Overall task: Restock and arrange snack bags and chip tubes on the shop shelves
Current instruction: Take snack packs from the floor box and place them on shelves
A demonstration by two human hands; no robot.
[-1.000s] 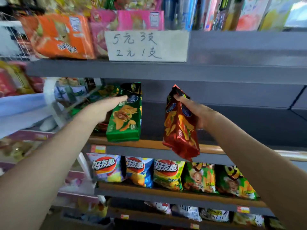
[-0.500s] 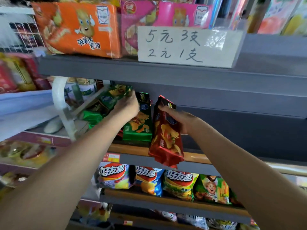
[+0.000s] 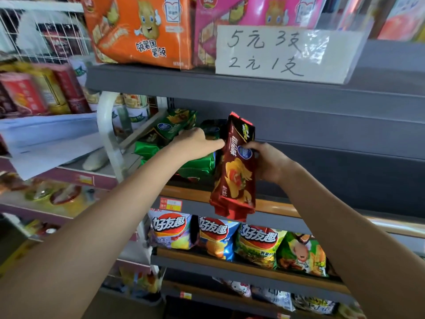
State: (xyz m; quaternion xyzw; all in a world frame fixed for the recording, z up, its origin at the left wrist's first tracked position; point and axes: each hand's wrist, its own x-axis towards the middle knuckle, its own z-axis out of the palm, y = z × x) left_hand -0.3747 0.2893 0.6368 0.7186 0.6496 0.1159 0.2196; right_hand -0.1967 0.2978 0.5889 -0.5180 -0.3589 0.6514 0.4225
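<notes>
My right hand (image 3: 270, 162) grips a tall dark red chip pack (image 3: 236, 171) from its right side and holds it upright. Its lower end hangs past the front lip of the middle shelf (image 3: 276, 207). Just left of it, my left hand (image 3: 197, 143) lies on the top of a green chip pack (image 3: 197, 165) that stands on the same shelf. The fingertips reach toward the red pack's left edge. More green packs (image 3: 170, 130) lean behind and to the left of that hand.
To the right of the red pack the middle shelf is bare grey. Above hangs a handwritten price sign (image 3: 282, 52) below orange (image 3: 140, 31) and pink boxes. Several chip bags (image 3: 213, 236) fill the shelf below. Cans (image 3: 34, 90) stand on a neighbouring rack at left.
The view has moved closer to the shelf. My right hand has brought the red pack in against the green pack. My left hand stays on the green pack's top.
</notes>
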